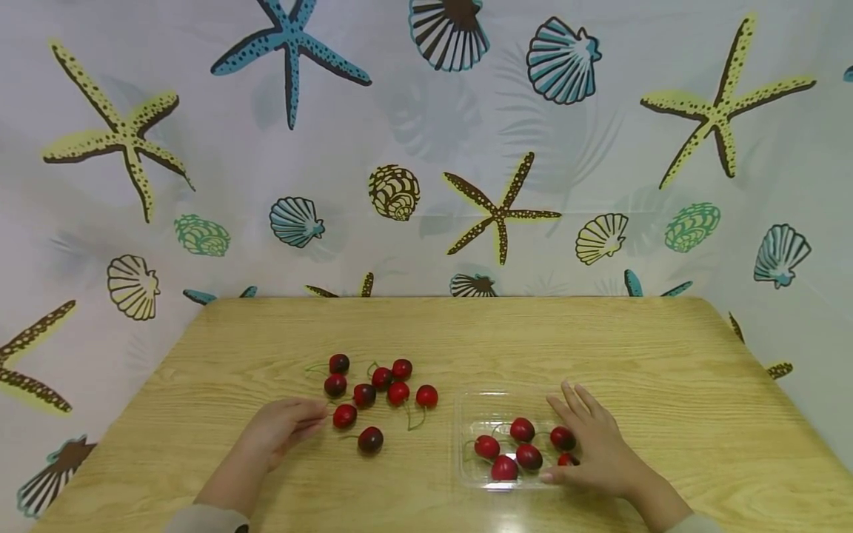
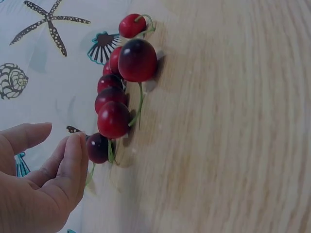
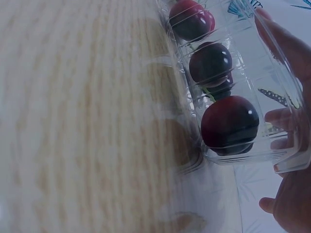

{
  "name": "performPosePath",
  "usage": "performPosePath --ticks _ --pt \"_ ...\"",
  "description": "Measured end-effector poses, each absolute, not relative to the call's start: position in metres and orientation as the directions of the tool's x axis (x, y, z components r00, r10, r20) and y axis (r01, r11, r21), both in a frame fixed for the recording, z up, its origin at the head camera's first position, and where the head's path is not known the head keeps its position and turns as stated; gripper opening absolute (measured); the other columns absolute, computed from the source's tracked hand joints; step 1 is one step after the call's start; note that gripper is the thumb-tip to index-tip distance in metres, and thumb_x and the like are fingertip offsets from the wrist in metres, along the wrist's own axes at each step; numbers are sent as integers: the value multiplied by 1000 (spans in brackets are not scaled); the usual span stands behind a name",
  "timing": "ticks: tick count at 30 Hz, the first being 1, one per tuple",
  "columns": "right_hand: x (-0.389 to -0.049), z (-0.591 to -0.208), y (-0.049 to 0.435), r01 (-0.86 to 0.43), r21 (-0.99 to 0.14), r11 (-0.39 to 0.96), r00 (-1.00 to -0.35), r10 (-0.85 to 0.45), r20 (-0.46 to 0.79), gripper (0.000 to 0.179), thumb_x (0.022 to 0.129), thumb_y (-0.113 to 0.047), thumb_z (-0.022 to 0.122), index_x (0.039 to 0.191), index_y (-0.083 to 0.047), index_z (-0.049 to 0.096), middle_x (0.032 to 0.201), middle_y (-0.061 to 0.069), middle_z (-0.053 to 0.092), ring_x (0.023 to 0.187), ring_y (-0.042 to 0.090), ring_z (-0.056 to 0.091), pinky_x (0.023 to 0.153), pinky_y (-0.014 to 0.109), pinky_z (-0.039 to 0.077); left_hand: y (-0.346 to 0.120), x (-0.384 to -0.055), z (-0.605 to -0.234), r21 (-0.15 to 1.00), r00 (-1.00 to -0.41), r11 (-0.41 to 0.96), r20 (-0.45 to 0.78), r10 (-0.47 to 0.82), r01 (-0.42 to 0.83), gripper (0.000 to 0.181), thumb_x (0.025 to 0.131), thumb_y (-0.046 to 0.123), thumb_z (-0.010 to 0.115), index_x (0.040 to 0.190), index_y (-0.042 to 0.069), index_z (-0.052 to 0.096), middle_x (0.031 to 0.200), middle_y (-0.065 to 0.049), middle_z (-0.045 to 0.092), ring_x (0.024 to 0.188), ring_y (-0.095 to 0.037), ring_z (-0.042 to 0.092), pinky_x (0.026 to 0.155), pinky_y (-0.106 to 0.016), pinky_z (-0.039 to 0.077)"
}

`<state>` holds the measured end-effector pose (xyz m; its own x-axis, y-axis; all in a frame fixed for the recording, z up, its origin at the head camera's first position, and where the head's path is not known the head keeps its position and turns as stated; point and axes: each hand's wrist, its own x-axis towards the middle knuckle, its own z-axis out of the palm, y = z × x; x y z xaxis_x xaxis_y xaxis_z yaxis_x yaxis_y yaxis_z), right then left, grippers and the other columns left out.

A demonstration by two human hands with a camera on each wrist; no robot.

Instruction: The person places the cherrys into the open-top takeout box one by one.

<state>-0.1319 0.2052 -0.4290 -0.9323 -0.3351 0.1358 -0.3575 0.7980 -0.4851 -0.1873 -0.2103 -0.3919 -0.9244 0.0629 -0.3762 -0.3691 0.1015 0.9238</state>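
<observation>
Several dark red cherries (image 1: 364,395) with green stems lie loose on the wooden table, left of centre. My left hand (image 1: 288,427) is beside the nearest-left cherry (image 1: 344,416). In the left wrist view, thumb and fingers stand apart with nothing between them, fingertips close to a dark cherry (image 2: 97,148). A clear plastic box (image 1: 469,396) to the right contains several more cherries (image 1: 529,457). My right hand (image 1: 600,449) holds the box at its right end, thumb by the near rim and fingers towards the far rim. Through the clear wall, fingertips (image 3: 279,119) show in the right wrist view.
The light wooden table (image 1: 233,340) has rounded far corners. Behind it and along both sides hangs a white cloth (image 1: 346,244) printed with starfish and shells. One cherry (image 1: 427,396) lies closest to the box's left wall.
</observation>
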Motion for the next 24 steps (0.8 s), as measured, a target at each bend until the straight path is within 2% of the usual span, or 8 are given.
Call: performPosePath --ticks 5,13,24 --pt "-132 -429 206 -360 -483 798 -931 -339 135 94 62 -55 66 133 -5 30 139 21 16 126 37 5 89 66 10 -216 -189 -397 912 -915 102 -402 34 -396 38 86 2 49 114 -21 38 86 -9 59 77 -15 57 74 -26 49" --pt "-132 -428 206 -355 -477 804 -934 -332 134 94 62 -56 66 133 -5 30 138 21 17 125 37 6 90 65 10 -217 -195 -405 903 -910 123 -415 -6 -413 38 84 0 49 112 -22 39 94 -18 55 73 -14 57 69 -24 50" --pt "-130 -426 205 -365 -471 803 -929 -344 133 96 61 -57 66 132 -3 30 138 22 16 125 38 7 90 64 11 -213 -201 -416 906 -909 83 -416 -6 -415 32 79 -7 49 105 -25 42 80 -11 56 68 -13 58 67 -25 51"
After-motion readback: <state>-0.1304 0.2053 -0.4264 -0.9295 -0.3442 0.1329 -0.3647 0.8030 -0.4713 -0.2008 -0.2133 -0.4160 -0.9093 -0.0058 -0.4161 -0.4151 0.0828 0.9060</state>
